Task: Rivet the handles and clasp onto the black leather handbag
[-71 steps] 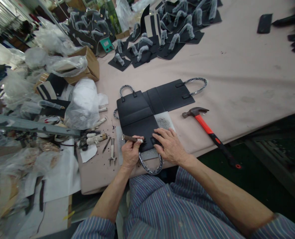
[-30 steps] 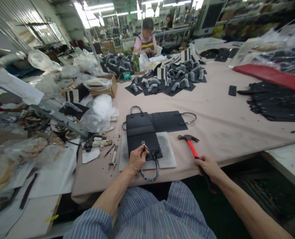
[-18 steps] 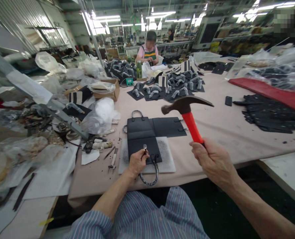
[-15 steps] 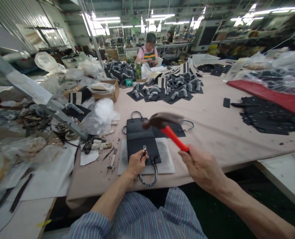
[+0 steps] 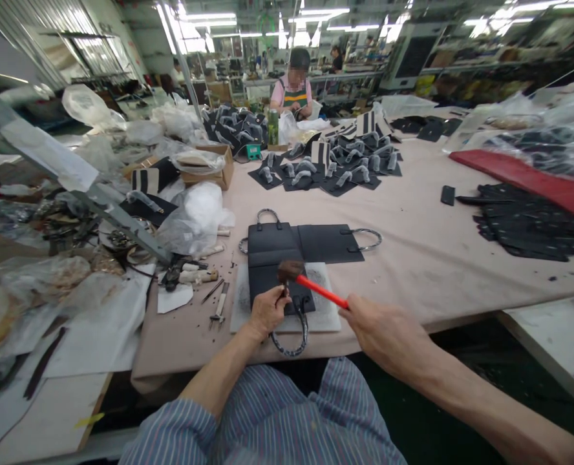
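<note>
Claw hammer clenched in right fingers, head at the punch pinched by left fingers; black bag panel beneath them.

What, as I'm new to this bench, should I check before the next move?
1. Right hand gripping the red-handled hammer: ok.
2. Left hand holding the slim dark metal tool roughly upright: ok.
3. Dark metal hammer head over the tool's top: ok; whether they touch, cannot tell.
4. Tool's tip on its spot: cannot tell, hidden by the left hand.
5. Flat white speckled board under the smooth black panel: ok.
6. Plastic-wrapped looped handle away from the hammer head: ok.
</note>
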`<state>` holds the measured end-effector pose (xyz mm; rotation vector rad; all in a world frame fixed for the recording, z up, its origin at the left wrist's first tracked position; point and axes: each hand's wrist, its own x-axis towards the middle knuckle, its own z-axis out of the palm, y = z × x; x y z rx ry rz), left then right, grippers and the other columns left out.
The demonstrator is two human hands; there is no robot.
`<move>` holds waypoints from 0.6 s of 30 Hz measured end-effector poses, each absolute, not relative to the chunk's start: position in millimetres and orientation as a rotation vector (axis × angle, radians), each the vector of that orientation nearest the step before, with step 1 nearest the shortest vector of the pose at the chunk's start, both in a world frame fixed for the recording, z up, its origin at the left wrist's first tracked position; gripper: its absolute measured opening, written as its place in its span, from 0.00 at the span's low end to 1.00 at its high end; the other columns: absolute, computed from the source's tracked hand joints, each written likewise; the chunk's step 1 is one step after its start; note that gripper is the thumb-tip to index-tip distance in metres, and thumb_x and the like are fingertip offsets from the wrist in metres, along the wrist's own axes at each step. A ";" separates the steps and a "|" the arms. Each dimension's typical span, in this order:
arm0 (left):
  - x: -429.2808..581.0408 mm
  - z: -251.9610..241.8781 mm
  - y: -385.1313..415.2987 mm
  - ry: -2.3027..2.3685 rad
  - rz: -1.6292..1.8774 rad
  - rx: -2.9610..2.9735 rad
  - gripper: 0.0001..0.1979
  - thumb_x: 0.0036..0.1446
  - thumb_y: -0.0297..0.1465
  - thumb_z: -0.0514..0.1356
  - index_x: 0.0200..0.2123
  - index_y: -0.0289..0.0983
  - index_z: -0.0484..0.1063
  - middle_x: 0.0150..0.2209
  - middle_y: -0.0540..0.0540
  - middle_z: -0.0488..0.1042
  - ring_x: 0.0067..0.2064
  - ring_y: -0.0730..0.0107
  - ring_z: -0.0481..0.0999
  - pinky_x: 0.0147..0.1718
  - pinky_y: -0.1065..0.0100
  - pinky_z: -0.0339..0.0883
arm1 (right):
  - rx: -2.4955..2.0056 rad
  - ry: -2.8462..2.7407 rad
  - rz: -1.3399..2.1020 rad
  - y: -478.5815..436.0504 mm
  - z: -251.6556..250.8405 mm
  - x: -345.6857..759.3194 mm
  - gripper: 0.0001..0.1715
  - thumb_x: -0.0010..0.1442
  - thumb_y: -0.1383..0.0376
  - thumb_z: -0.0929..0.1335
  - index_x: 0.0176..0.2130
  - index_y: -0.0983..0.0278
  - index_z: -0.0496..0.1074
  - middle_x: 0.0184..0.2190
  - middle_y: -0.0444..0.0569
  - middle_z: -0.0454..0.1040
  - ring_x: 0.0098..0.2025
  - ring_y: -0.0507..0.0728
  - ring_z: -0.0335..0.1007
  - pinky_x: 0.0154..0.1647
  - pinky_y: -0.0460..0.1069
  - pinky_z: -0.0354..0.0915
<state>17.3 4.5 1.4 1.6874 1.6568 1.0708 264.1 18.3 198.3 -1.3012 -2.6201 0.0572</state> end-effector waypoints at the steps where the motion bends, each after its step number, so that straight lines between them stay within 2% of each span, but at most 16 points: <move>1: 17.5 1.2 4.5 1.661 1.061 1.698 0.05 0.62 0.31 0.59 0.39 0.40 0.74 0.38 0.48 0.82 0.39 0.68 0.81 0.43 0.69 0.70 | -1.300 -2.659 0.100 20.0 194.8 265.3 0.21 0.73 0.58 0.54 0.30 0.61 0.61 0.17 0.41 0.61 0.16 0.50 0.49 0.20 0.50 0.41; 3: 17.7 0.7 4.5 1.667 1.060 1.701 0.05 0.62 0.31 0.59 0.39 0.40 0.74 0.38 0.48 0.82 0.39 0.68 0.81 0.43 0.69 0.70 | -1.271 -2.607 0.194 24.9 200.6 266.8 0.20 0.72 0.55 0.58 0.29 0.61 0.61 0.17 0.40 0.60 0.16 0.50 0.50 0.20 0.49 0.41; 8: 16.9 -1.4 4.2 1.668 1.079 1.689 0.06 0.63 0.32 0.58 0.39 0.39 0.74 0.38 0.47 0.82 0.40 0.68 0.81 0.44 0.68 0.71 | -1.220 -1.971 0.287 27.8 218.4 261.0 0.16 0.72 0.54 0.60 0.36 0.60 0.63 0.20 0.40 0.64 0.20 0.51 0.59 0.23 0.48 0.54; 10: 16.7 -2.8 4.7 1.666 1.062 1.710 0.06 0.63 0.32 0.58 0.40 0.39 0.75 0.38 0.47 0.82 0.40 0.67 0.81 0.44 0.68 0.71 | -1.199 -2.060 0.270 22.2 202.0 260.2 0.16 0.71 0.55 0.59 0.34 0.60 0.62 0.20 0.42 0.64 0.19 0.52 0.57 0.22 0.49 0.51; 12: 16.7 -4.1 5.7 1.695 1.024 1.739 0.06 0.62 0.32 0.58 0.39 0.39 0.75 0.37 0.46 0.82 0.39 0.66 0.81 0.42 0.67 0.71 | -1.257 -2.378 0.339 15.8 179.4 263.9 0.17 0.70 0.56 0.59 0.30 0.60 0.61 0.19 0.42 0.62 0.18 0.51 0.51 0.23 0.51 0.44; 14: 16.9 -5.1 6.8 1.735 0.989 1.761 0.06 0.62 0.32 0.58 0.37 0.39 0.75 0.34 0.46 0.81 0.37 0.65 0.81 0.39 0.67 0.70 | -1.419 -2.567 0.529 11.4 160.7 271.6 0.17 0.69 0.57 0.59 0.30 0.60 0.61 0.20 0.43 0.64 0.19 0.52 0.51 0.25 0.51 0.41; 18: 17.2 -3.0 7.3 1.696 1.032 1.744 0.08 0.63 0.32 0.57 0.39 0.40 0.75 0.36 0.46 0.81 0.38 0.66 0.81 0.40 0.68 0.70 | -1.532 -2.323 1.087 9.3 136.7 288.5 0.21 0.69 0.49 0.57 0.30 0.59 0.59 0.21 0.41 0.61 0.24 0.52 0.55 0.27 0.50 0.49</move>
